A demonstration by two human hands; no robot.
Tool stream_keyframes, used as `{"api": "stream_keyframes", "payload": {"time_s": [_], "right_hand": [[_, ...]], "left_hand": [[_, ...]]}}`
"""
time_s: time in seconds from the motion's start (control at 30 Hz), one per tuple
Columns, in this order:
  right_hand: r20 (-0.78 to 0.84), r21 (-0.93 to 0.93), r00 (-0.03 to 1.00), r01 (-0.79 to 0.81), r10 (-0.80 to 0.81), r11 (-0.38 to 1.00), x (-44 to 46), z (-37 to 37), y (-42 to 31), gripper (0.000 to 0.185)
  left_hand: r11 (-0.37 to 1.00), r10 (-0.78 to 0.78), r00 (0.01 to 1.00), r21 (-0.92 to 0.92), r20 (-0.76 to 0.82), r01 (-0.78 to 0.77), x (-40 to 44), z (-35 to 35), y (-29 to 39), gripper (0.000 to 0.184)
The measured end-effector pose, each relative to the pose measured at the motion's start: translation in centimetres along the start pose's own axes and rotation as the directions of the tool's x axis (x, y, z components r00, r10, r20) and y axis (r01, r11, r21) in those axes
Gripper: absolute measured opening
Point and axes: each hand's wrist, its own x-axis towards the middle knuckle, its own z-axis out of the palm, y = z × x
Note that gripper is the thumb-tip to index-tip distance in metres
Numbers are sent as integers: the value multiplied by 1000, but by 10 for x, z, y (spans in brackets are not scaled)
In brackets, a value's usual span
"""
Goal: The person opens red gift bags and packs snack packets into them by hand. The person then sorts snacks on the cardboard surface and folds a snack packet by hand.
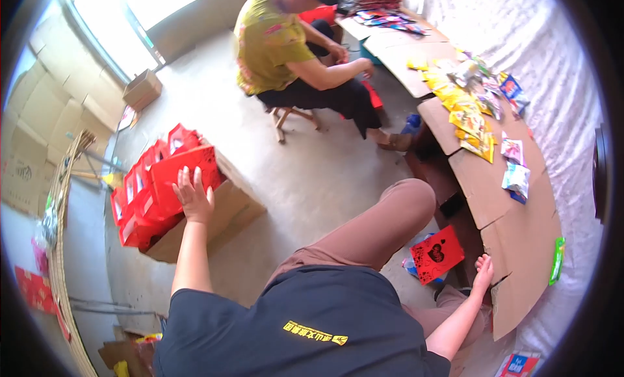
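My left hand [195, 196] lies with its fingers spread against a red printed bag [185, 172] on top of a cardboard box [224, 214] filled with red bags. On the other side, my right hand [483, 272] is beside the edge of the cardboard-covered table [513, 247], its fingers loosely bent; whether they hold anything is too small to tell. Just left of that hand, a red card or bag with a black heart print [437, 254] is near my legs, over something blue and white.
Across the floor a person in a yellow shirt [270, 42] sits on a wooden stool [286, 120]. Yellow snack packets [468, 120], white packets [515, 179] and a green packet [557, 261] lie on the table. A small open carton [142, 90] stands at the back left.
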Motion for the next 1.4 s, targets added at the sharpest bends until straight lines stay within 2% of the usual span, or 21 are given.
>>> {"api": "stream_keyframes", "payload": {"time_s": [0.1, 0.2, 0.23, 0.27, 0.3, 0.33, 0.37, 0.4, 0.43, 0.5, 0.6, 0.67, 0.73, 0.8, 0.93, 0.97, 1.03, 1.07, 1.13, 1.17, 1.4], "right_hand": [[-14, -2, 998, 62, -62, 998, -7, 5, 0, 51], [11, -158, 990, 138, -138, 978, -31, 10, -36, 42], [19, -200, 985, 171, -171, 965, -33, 12, -35, 37], [47, -363, 964, 262, -263, 894, -35, 10, -32, 35], [82, -397, 973, 231, -216, 889, -45, 11, -45, 35], [117, -429, 979, 202, -168, 880, -56, 13, -60, 35], [179, -504, 977, 190, -114, 843, -61, 13, -61, 36], [247, -545, 969, 120, 22, 830, -65, 11, -64, 39], [281, -597, 958, 125, 60, 792, -64, 11, -50, 41], [302, -640, 947, 118, 108, 759, -64, 11, -32, 43], [320, -639, 941, 128, 110, 758, -61, 14, -34, 46], [293, -632, 956, 185, 11, 753, -61, 13, -41, 46], [315, -648, 944, 139, 98, 749, -63, 12, -54, 47], [337, -659, 940, 188, 62, 728, -67, 11, -52, 46], [315, -619, 949, 180, 31, 765, -72, 10, -55, 46], [310, -613, 950, 177, 28, 770, -74, 10, -54, 46], [301, -601, 954, 190, -1, 777, -73, 10, -53, 46], [292, -597, 956, 193, -13, 779, -73, 9, -52, 46], [256, -600, 966, 196, -46, 776, -72, 9, -38, 46], [243, -621, 970, 148, 9, 769, -75, 5, -41, 46], [215, -657, 967, 43, 133, 753, -82, -6, -38, 46]], "left_hand": [[979, 195, 935, -122, 296, -165, -11, 23, 38, 85], [949, 314, 716, -193, 624, -248, -34, 48, 75, 80], [926, 378, 563, -288, 735, -245, -43, 59, 82, 73], [906, 420, 241, -391, 875, -160, -44, 72, 94, 70], [803, 588, 86, -568, 804, -179, -78, 123, 78, 63], [725, 623, -85, -614, 778, -311, -111, 163, 76, 56], [708, 632, -87, -620, 770, -337, -172, 247, 43, 56], [431, 828, -205, -825, 522, -365, -198, 297, 38, 53], [413, 830, -215, -826, 515, -384, -195, 264, 42, 53], [783, 547, -141, -564, 825, -262, -131, 133, 104, 56], [799, 546, -89, -550, 833, -244, -126, 126, 111, 58], [790, 564, -77, -565, 822, -238, -127, 127, 116, 58], [773, 589, -68, -586, 805, -242, -122, 123, 127, 59], [797, 570, -90, -576, 817, -182, -115, 112, 139, 59], [745, 616, -95, -617, 782, -254, -108, 101, 162, 58], [738, 614, -113, -619, 781, -270, -135, 159, 150, 58], [399, 842, -216, -841, 494, -366, -169, 268, 117, 57], [367, 841, -259, -854, 474, -369, -165, 234, 137, 57], [644, 679, -169, -691, 714, -328, -122, 136, 175, 55], [630, 732, -110, -729, 672, -267, -145, 162, 171, 38], [455, 792, -247, -809, 559, -372, -130, 147, 222, 40]]}}
